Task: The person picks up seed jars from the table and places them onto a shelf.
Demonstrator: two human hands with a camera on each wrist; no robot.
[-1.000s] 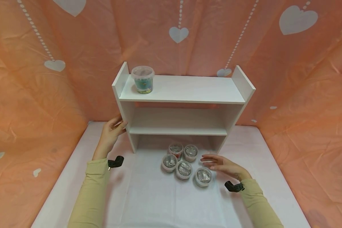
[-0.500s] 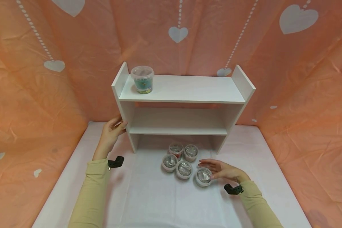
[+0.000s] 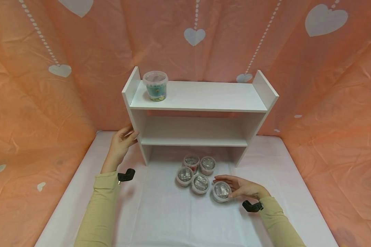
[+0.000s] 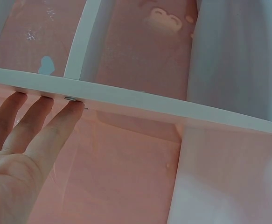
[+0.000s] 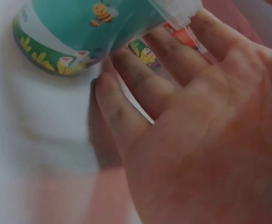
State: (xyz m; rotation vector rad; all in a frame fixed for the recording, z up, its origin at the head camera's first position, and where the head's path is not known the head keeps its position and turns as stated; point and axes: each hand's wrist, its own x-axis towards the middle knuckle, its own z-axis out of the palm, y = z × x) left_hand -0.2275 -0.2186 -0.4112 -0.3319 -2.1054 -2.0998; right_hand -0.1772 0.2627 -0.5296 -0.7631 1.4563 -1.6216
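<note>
**A:** Which hand do we find nearer the rightmost tub [image 3: 221, 190] of those on the white surface [image 3: 164, 212]?

**B:** The right hand [image 3: 244, 187]. We see that tub standing upright just left of its palm, axis vertical. The fingers curve round the far side and the thumb touches the near right edge; how firmly, we cannot tell.

**A:** And the left hand [image 3: 120, 145]?

**B:** Well apart, its straight, spread fingers against the outer left wall of the shelf unit [image 3: 251, 120].

**A:** What do we count?

**B:** Five silver-topped tubs below: this one, plus a cluster of four [image 3: 184, 175] to its left. One more tub [image 3: 156, 90] stands on the top shelf [image 3: 210, 94], left end. One shelf unit, two hands.
</note>
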